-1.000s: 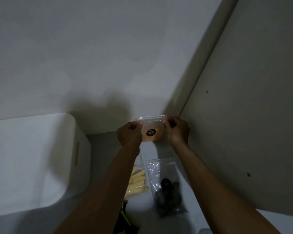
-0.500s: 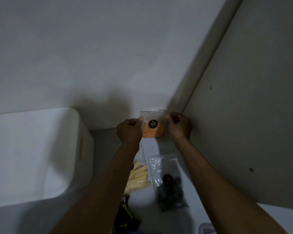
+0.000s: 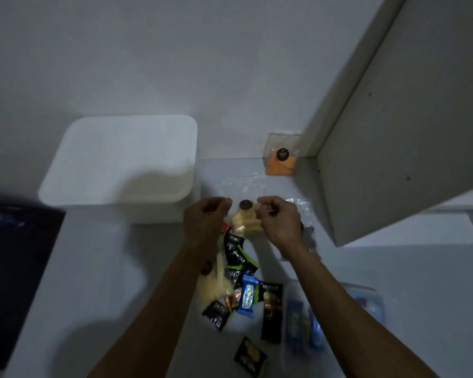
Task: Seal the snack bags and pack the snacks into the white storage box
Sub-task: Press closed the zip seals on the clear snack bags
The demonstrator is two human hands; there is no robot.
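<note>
A clear bag of pale yellow snack sticks (image 3: pixel 245 221) with a dark round sticker lies on the white counter in front of me. My left hand (image 3: pixel 206 217) and my right hand (image 3: pixel 278 217) sit at its two sides with curled fingers pinching the plastic near the sticker. A bag of orange snacks (image 3: pixel 281 157) stands upright against the back wall, free of both hands. The white storage box (image 3: pixel 66 148) stands at the back left, its top level with the hands.
Several small dark, green and blue wrappers (image 3: pixel 243 293) lie between my forearms. Another pale snack bag (image 3: pixel 216 282) lies under my left forearm, a dark-snack bag (image 3: pixel 310 237) behind my right wrist. A clear tub (image 3: pixel 372 298) sits right, a dark object (image 3: pixel 17 268) left, a cabinet panel (image 3: pixel 393 159) beside.
Both hands let go of the orange bag, which now stands against the wall, and dropped to the yellow snack bag. The view tilted downward.
</note>
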